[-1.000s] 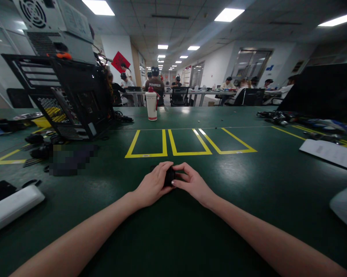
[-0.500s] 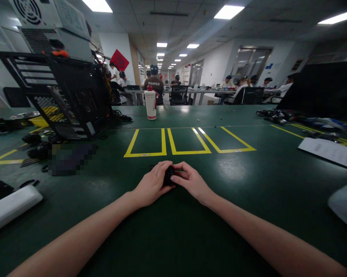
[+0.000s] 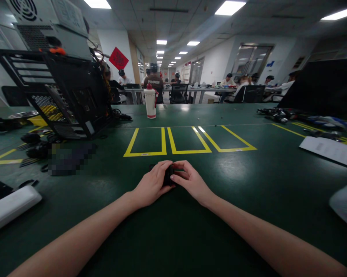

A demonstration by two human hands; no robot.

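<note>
A small black object (image 3: 168, 176) sits between my hands on the dark green tabletop (image 3: 173, 238); its kind does not show, since my fingers cover much of it. My left hand (image 3: 153, 182) wraps round its left side, the fingers over the top and the thumb low in front. From the right, my right hand (image 3: 192, 182) pinches the object's right side with thumb and fingertips. A bit of black also shows just behind the left fingers. Beyond my hands lie three yellow tape outlines (image 3: 167, 152) on the table.
At the left stands an open black computer case (image 3: 75, 96) with metal power supply units (image 3: 60, 34) on top. A white bottle with a red lid (image 3: 150, 104) stands beyond the tape. White paper (image 3: 329, 152) and cables (image 3: 277, 114) lie right. People sit at far desks.
Both hands stay on the black object, with only slight shifts of the right thumb and fingers. The whole view has tilted a little.
</note>
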